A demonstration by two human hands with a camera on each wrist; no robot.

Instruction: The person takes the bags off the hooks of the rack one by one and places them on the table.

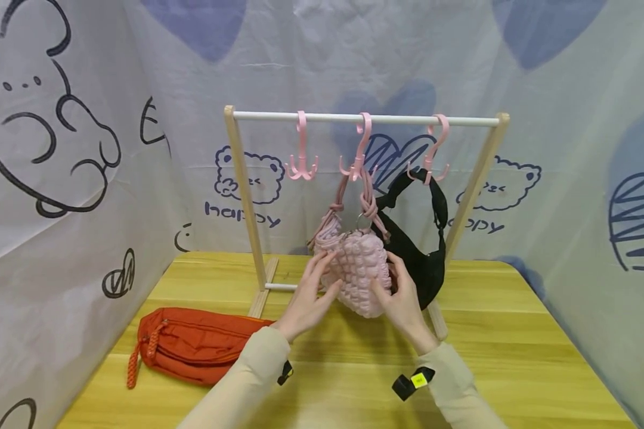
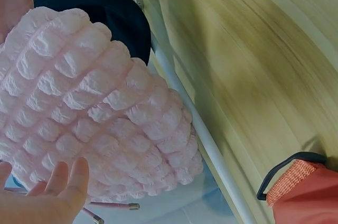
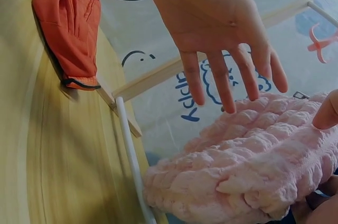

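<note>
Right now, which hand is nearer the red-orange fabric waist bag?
Left. The left hand is just right of the red-orange fabric waist bag; the right hand is farther right, beyond the left hand, pinching the puffy pink fabric handbag.

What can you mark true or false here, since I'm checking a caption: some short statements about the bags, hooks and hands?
1. The pink bag hangs from the middle hook. True.
2. The red bag lies on the table. True.
3. The black bag lies on the table too. False: it hangs from the right hook.
4. The right hand holds the red bag. False: it holds the pink bag.
5. The left hook bears no bag. True.
6. The left hand is clenched in a fist. False: its fingers are spread.
</note>
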